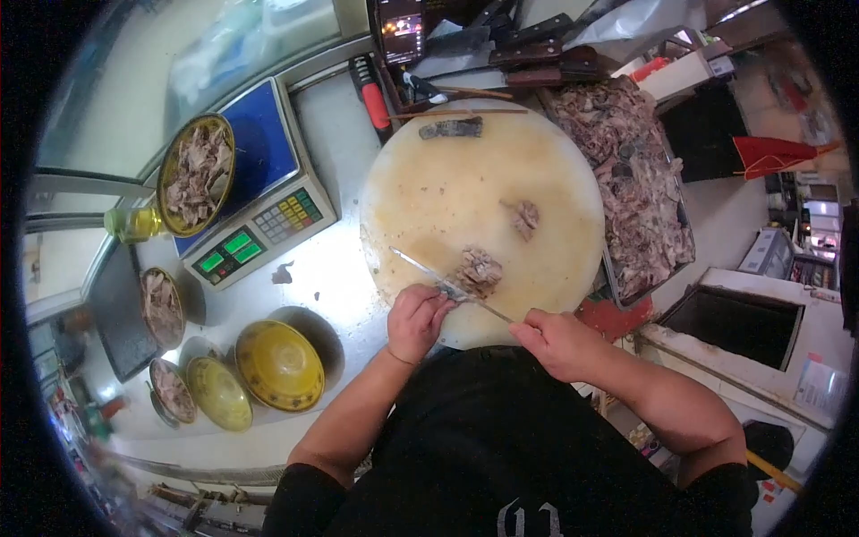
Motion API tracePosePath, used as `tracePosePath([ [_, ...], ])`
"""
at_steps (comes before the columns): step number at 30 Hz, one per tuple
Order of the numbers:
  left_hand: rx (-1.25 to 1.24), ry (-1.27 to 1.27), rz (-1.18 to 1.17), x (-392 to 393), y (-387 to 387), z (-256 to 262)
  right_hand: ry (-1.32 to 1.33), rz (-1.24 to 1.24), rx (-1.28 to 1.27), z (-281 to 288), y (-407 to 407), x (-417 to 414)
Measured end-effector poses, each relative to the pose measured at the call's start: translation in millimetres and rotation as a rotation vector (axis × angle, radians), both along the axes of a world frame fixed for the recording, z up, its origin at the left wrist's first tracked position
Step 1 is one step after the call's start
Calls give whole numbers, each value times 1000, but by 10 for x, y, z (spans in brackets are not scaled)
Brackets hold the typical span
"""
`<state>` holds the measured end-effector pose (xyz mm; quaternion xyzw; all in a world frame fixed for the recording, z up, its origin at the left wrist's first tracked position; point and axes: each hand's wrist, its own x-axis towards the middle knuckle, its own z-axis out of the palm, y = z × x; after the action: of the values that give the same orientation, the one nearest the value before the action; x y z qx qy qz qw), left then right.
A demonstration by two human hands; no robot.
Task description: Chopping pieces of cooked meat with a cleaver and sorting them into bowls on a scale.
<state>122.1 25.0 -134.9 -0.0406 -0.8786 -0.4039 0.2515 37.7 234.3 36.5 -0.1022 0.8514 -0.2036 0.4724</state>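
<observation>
My right hand (551, 341) is closed on the handle of a knife (421, 267), whose narrow blade slants up to the left over the near part of a round cutting board (429, 215). My left hand (417, 321) pinches a small piece of meat (451, 291) against the blade; what its fingertips cover is hidden. Touching the blade's far side lies a pile of cut meat (480, 270). Another piece of meat (525, 219) rests farther back to the right. Near the board's far edge are a dark, elongated piece (451, 128) and a thin stick (483, 112).
A large tray heaped with meat (634, 194) adjoins the board's right side. Several cleavers and knives (530, 54) lie beyond it. At left stand a digital scale (268, 221) bearing a bowl of meat (199, 176), a yellow bowl (280, 366) and several other bowls.
</observation>
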Motion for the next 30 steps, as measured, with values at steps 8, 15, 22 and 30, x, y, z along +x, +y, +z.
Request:
tracePosePath([
  [8,21,-12,-34,16,-4,-67,38,-18,-88,-407,-211,-30],
  [15,-23,34,-53,32,-21,-68,45,77,-54,-390,-319,-86],
  [22,-31,26,-22,65,-21,-32,-4,-50,-33,-80,-46,145],
  [30,-6,26,-27,64,-27,-84,33,39,73,-219,-252,153],
])
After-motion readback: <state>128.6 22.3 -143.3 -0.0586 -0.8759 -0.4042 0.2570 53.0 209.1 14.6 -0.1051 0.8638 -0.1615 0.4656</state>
